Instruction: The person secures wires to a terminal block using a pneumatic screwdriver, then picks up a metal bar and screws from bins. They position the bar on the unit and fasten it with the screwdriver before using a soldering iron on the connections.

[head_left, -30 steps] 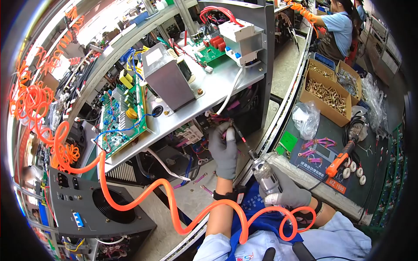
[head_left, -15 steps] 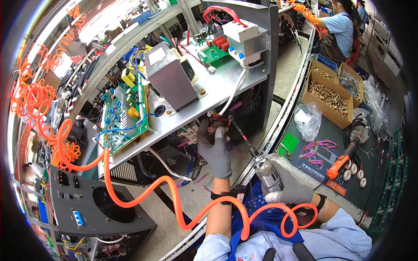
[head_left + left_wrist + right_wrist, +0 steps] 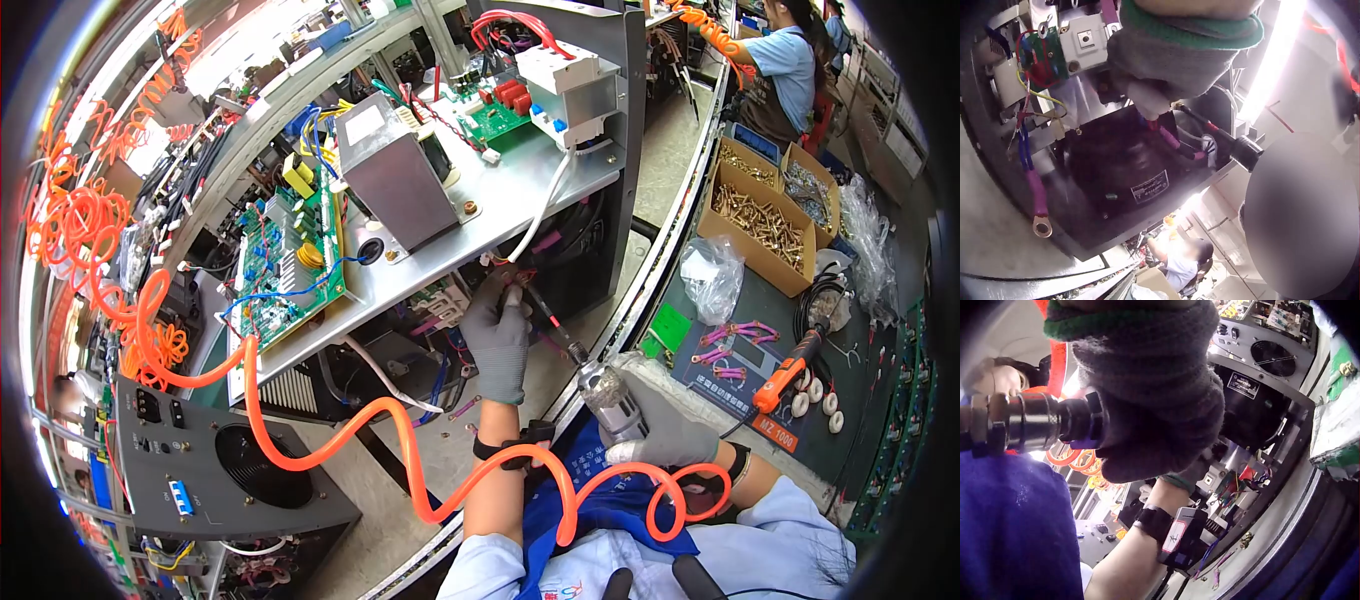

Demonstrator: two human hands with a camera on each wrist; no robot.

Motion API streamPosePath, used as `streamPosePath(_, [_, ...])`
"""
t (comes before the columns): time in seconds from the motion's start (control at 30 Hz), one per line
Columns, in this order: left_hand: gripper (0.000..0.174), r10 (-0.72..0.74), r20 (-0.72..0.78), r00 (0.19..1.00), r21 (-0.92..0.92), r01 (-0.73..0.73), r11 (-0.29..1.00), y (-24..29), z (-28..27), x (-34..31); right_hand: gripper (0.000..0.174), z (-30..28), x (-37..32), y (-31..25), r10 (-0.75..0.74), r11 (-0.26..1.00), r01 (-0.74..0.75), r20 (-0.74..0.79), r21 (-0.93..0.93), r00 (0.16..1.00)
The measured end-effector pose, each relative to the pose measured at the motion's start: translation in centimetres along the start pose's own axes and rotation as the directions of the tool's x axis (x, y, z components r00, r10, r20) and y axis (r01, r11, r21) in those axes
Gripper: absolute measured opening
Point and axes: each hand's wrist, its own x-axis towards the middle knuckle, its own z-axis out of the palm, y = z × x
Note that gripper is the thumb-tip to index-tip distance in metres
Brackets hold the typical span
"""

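My gloved right hand [image 3: 675, 430] grips a metal pneumatic screwdriver [image 3: 612, 398] by its body. From it a long bit [image 3: 548, 312] with a red band reaches under the metal shelf [image 3: 400, 290] of an opened cabinet. Close to the bit's tip is my gloved left hand [image 3: 495, 345], its fingers bent. In the left wrist view those fingers pinch a purple-sleeved cable [image 3: 1169, 136] beside the bit's brassy tip; the cable's end is hidden behind the glove. Another purple-sleeved cable with a ring lug [image 3: 1042, 226] hangs free at the left.
An orange coiled air hose [image 3: 400, 470] loops across my front. A transformer [image 3: 395, 185] and circuit board [image 3: 290, 265] stand on the shelf. At right are a box of brass bolts [image 3: 760, 225], white rings [image 3: 800, 403] and an orange-black tool [image 3: 785, 370]. Another person [image 3: 790, 70] works beyond.
My left hand first drew back leftward from the bit, then came back close to its tip. The screwdriver shifted only slightly, staying in my right hand.
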Motion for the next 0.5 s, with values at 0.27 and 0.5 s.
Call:
streamPosePath(0.27, [0.023,0.096,0.054,0.994,0.045,-0.098,0.994,-1.1,-0.3,0.3,0.088,-0.3,0.4,-0.8,0.003,0.994,0.0,0.032,-0.11,0.999])
streamPosePath(0.5, [0.019,0.054,0.148,0.987,-0.069,-0.044,0.997,-1.4,-0.7,-0.1,0.08,-0.7,0.2,-0.2,-0.023,0.988,0.003,0.134,0.153,0.991])
